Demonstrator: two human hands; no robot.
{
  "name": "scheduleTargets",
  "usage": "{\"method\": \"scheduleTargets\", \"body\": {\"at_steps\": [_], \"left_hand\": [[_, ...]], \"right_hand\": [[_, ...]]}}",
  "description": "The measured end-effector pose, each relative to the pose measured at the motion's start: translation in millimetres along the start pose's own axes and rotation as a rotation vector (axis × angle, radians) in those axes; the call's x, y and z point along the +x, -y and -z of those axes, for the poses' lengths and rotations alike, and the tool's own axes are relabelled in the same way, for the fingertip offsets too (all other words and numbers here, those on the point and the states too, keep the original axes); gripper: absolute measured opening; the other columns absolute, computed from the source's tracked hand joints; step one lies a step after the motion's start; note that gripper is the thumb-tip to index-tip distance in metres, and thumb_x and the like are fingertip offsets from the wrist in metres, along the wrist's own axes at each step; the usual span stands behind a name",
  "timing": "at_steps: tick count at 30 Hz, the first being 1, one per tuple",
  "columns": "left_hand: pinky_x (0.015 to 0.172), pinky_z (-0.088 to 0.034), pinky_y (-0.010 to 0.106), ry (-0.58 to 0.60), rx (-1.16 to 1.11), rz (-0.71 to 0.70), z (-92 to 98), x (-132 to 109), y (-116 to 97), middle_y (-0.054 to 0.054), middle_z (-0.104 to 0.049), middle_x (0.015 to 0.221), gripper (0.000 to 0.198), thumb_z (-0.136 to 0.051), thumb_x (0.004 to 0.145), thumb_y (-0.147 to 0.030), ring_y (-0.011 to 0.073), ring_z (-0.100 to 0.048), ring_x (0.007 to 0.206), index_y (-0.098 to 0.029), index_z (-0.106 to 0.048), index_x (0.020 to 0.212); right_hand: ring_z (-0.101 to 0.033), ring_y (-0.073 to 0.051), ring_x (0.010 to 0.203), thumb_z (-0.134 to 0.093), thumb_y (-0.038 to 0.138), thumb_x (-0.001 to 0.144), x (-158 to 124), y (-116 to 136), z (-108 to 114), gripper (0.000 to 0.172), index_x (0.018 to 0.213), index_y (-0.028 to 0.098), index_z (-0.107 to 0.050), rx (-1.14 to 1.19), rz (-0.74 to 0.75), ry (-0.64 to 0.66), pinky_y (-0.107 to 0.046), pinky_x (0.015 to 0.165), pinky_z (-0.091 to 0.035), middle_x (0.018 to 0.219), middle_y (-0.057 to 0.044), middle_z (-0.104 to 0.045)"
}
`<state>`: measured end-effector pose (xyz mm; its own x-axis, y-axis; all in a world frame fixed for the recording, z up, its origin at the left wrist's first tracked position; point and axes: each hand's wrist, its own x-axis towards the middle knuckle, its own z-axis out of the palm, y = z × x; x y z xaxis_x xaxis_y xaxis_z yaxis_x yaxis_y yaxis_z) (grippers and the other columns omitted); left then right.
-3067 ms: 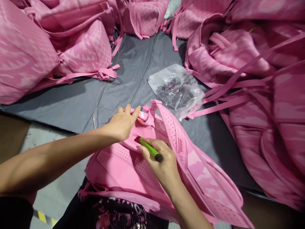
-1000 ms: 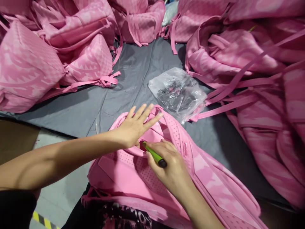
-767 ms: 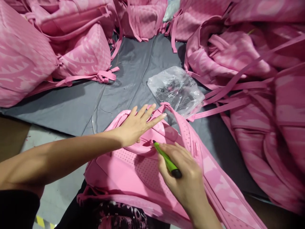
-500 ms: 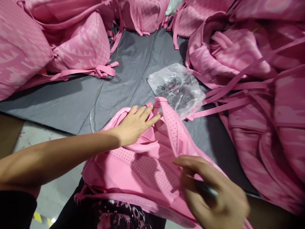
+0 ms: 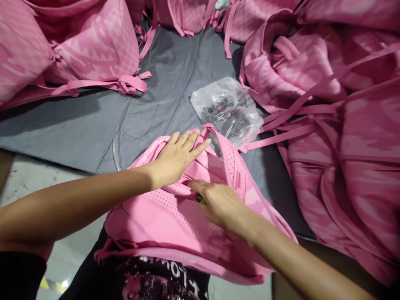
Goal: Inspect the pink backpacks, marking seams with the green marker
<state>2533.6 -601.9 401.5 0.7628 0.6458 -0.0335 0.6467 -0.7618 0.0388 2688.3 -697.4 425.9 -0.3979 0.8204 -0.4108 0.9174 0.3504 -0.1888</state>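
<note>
A pink backpack point(image 5: 150, 221) lies at the near edge of the table and over my lap, its dotted mesh back panel facing up. My left hand point(image 5: 176, 156) rests flat on the backpack's upper part, fingers stretched out. Just to its right, my right hand point(image 5: 218, 204) is closed around a small tool with a black round end point(image 5: 198, 198) and a bit of green; most of the tool is hidden in the fist. That hand is low over the mesh panel, beside a dotted shoulder strap point(image 5: 229, 160).
A clear plastic bag point(image 5: 228, 110) with dark small pieces lies beyond the backpack on the grey-covered table point(image 5: 168, 83). More pink backpacks point(image 5: 96, 46) stand at the left and back. A heap of pink bags point(image 5: 315, 158) with loose straps fills the right side.
My right hand has moved left and away from me, from the near right to beside my left hand. The left hand stays on the backpack. The view has shifted slightly.
</note>
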Motion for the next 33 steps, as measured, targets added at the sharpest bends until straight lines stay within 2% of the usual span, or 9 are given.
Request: {"method": "scheduleTargets", "body": {"at_steps": [7, 12, 16, 18, 20, 24, 28, 30, 33], "left_hand": [[0.121, -0.012, 0.058, -0.023, -0.011, -0.034, -3.8, -1.1, 1.2, 0.02, 0.0, 0.165, 0.117, -0.077, 0.075, -0.042, 0.0408, -0.01, 0.151, -0.021, 0.003, 0.158], [0.119, -0.012, 0.06, -0.026, -0.016, -0.014, -7.9, 3.2, -0.6, 0.019, -0.001, 0.165, 0.118, -0.077, 0.074, -0.044, 0.0407, -0.015, 0.149, -0.024, 0.003, 0.157], [0.117, -0.022, 0.054, -0.035, -0.009, -0.006, -7.4, 2.5, -0.3, 0.018, -0.009, 0.164, 0.108, -0.072, 0.079, -0.038, 0.0376, -0.027, 0.144, -0.021, 0.001, 0.158], [0.116, -0.023, 0.054, -0.046, -0.006, -0.016, -7.2, 1.4, 0.4, 0.018, -0.011, 0.164, 0.105, -0.07, 0.08, -0.037, 0.0372, -0.028, 0.143, -0.02, 0.0, 0.158], [0.118, -0.02, 0.054, -0.056, -0.012, -0.009, -6.9, 0.4, 0.8, 0.018, -0.009, 0.164, 0.106, -0.069, 0.08, -0.036, 0.0371, -0.025, 0.145, -0.02, 0.001, 0.158], [0.121, -0.009, 0.057, -0.026, -0.049, 0.082, -5.2, -0.7, 0.6, 0.02, -0.003, 0.165, 0.109, -0.07, 0.081, -0.039, 0.0385, -0.013, 0.15, -0.02, 0.006, 0.157], [0.121, -0.009, 0.058, -0.017, -0.067, 0.129, -4.6, 0.2, 0.2, 0.022, -0.003, 0.164, 0.108, -0.068, 0.082, -0.036, 0.0385, -0.009, 0.151, -0.016, 0.008, 0.157], [0.121, -0.011, 0.058, -0.032, -0.062, 0.138, -4.8, 0.9, 1.2, 0.023, -0.003, 0.164, 0.107, -0.068, 0.082, -0.034, 0.039, -0.011, 0.151, -0.014, 0.006, 0.157], [0.121, -0.01, 0.059, 0.001, -0.035, 0.142, -2.5, -0.6, 6.3, 0.023, -0.002, 0.164, 0.112, -0.073, 0.079, -0.035, 0.0398, -0.01, 0.151, -0.014, 0.004, 0.157]], "right_hand": [[-0.072, -0.025, 0.071, -0.056, -0.002, 0.077, 10.8, 14.2, 20.0, 0.053, 0.129, 0.012, -0.061, -0.386, 0.029, 0.134, -0.033, 0.046, -0.045, 0.128, -0.016, -0.065], [-0.072, -0.024, 0.07, -0.055, -0.002, 0.076, 9.8, 9.6, 16.5, 0.049, 0.123, 0.011, -0.063, -0.361, 0.037, 0.14, -0.033, 0.047, -0.048, 0.128, -0.014, -0.065], [-0.071, -0.02, 0.08, -0.049, -0.002, 0.077, -3.8, -9.7, 5.3, 0.049, 0.123, 0.014, -0.06, -0.147, 0.114, -0.111, -0.03, 0.063, -0.055, 0.128, -0.01, -0.065], [-0.07, -0.02, 0.079, -0.05, 0.007, 0.086, -5.6, -17.7, 4.1, 0.031, 0.115, 0.014, -0.062, -0.106, -0.001, -0.32, -0.03, 0.062, -0.053, 0.115, -0.011, -0.069], [-0.068, -0.022, 0.072, -0.057, 0.028, 0.094, 1.9, -20.7, 8.5, 0.016, 0.1, 0.015, -0.063, -0.162, -0.227, -0.39, -0.03, 0.054, -0.048, 0.097, -0.01, -0.069], [-0.066, -0.025, 0.069, -0.076, 0.05, 0.082, 33.9, -10.5, 21.8, 0.047, 0.106, 0.014, -0.059, -0.274, -0.44, -0.22, -0.029, 0.049, -0.042, 0.099, -0.012, -0.064], [-0.067, -0.024, 0.07, -0.078, 0.03, 0.08, 57.8, 6.8, 20.0, 0.071, 0.139, 0.009, -0.045, -0.381, -0.401, -0.241, -0.03, 0.051, -0.048, 0.125, -0.025, -0.055], [-0.068, -0.023, 0.071, -0.073, 0.021, 0.081, 63.6, 10.1, 15.2, 0.081, 0.151, 0.008, -0.032, -0.41, -0.395, -0.227, -0.031, 0.052, -0.051, 0.144, -0.031, -0.04], [-0.069, -0.025, 0.075, -0.072, 0.019, 0.081, 65.1, 6.3, 10.3, 0.094, 0.157, 0.011, -0.017, -0.333, -0.414, -0.181, -0.034, 0.058, -0.056, 0.154, -0.03, -0.026]]}}
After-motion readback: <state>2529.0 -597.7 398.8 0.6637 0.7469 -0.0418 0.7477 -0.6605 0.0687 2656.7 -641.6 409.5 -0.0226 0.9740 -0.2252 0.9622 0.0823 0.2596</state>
